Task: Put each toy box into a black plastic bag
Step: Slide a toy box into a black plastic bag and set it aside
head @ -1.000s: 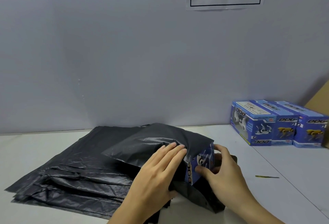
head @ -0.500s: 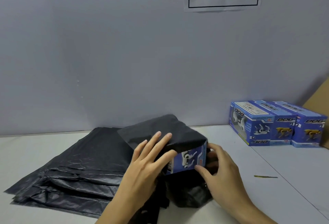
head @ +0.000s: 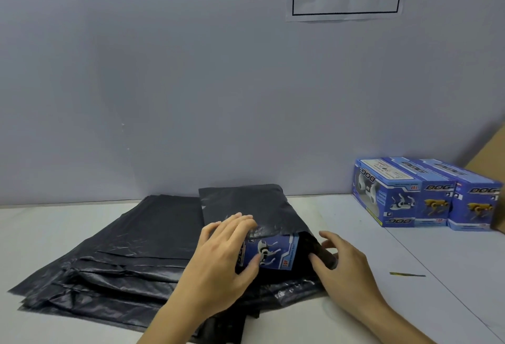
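Near the bench's front edge, the left hand [head: 222,254] grips a box [head: 269,252] half inside a bag [head: 246,207], while the right hand [head: 341,264] pinches the bag's mouth beside it.

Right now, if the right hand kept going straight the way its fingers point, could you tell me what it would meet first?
Probably the black bag's open edge, which the right hand pinches, then the toy box inside; depth is unclear.

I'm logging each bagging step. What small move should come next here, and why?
Probably push the toy box deeper with the left hand while the right hand holds the bag's mouth: the box's printed end sticks out of the black bag.
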### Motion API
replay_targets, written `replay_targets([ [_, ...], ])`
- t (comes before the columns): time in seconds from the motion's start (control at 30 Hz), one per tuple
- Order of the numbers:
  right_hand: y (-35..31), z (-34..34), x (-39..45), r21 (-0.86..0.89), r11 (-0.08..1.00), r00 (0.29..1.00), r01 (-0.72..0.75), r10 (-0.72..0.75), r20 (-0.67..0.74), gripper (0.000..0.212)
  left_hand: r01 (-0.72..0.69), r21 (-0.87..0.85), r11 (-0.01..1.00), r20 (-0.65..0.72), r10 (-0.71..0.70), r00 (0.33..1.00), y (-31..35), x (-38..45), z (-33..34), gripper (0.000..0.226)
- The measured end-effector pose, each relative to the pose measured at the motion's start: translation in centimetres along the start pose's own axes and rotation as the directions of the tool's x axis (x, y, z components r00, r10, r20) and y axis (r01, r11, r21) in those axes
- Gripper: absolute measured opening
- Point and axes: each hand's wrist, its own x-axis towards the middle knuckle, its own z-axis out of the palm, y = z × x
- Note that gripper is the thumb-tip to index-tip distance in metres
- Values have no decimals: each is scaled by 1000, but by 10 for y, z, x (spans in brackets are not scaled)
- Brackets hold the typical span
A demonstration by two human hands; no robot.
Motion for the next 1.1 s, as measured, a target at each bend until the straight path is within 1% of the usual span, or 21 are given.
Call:
replay_targets([
  [0.07,-1,3,3,24,1000,1000,1,-1,-13,43,-13,137,990,8,12,1000,4,5,6,56],
  [0.13,-1,7,4,41,998,998,37,-35,-46,30,-15,224,975,27,9,1000,11,16,11,67],
  [0.17,0,9,5,45,997,996,70,-67,-60,22,-15,241,970,44,4,999,14,23,14,71],
  [0.2,1,10,5,49,994,993,96,-92,-69,18,-20,246,969,71,3,997,15,31,18,75],
  [0.3,7,10,6,58,993,991,107,-102,-82,15,-49,274,961,157,5,988,18,51,26,85],
  [0.37,7,9,6,62,993,992,105,-100,-83,15,-26,278,960,177,-25,984,21,55,32,81],
  [0.47,6,9,4,68,992,992,110,-106,-62,17,42,285,958,105,-74,992,22,48,42,69],
  [0.57,1,7,0,63,993,995,104,-104,4,19,79,292,953,76,-105,992,20,42,47,63],
  [0.63,-3,3,-3,86,987,989,133,-138,49,21,103,282,954,42,-120,992,20,42,44,59],
  [0.7,-8,-3,-7,107,978,973,177,-190,127,21,126,282,951,8,-134,991,19,42,39,60],
  [0.73,-10,-6,-9,131,973,959,191,-213,187,21,150,285,947,7,-159,987,19,41,37,64],
  [0.8,-14,-11,-11,186,966,919,181,-234,318,19,195,290,937,-5,-203,979,19,40,33,73],
  [0.87,-18,-13,-12,196,967,893,164,-230,388,18,205,288,936,-58,-197,979,19,39,30,70],
  [1.0,-17,-15,-11,165,976,915,145,-196,353,21,153,237,959,-63,-142,988,11,41,27,59],
  [1.03,-16,-15,-10,157,978,927,135,-181,328,22,167,215,962,-74,-154,985,6,41,24,60],
  [1.1,-13,-17,-6,132,985,960,112,-141,240,24,244,194,950,-58,-237,970,-4,40,18,69],
])
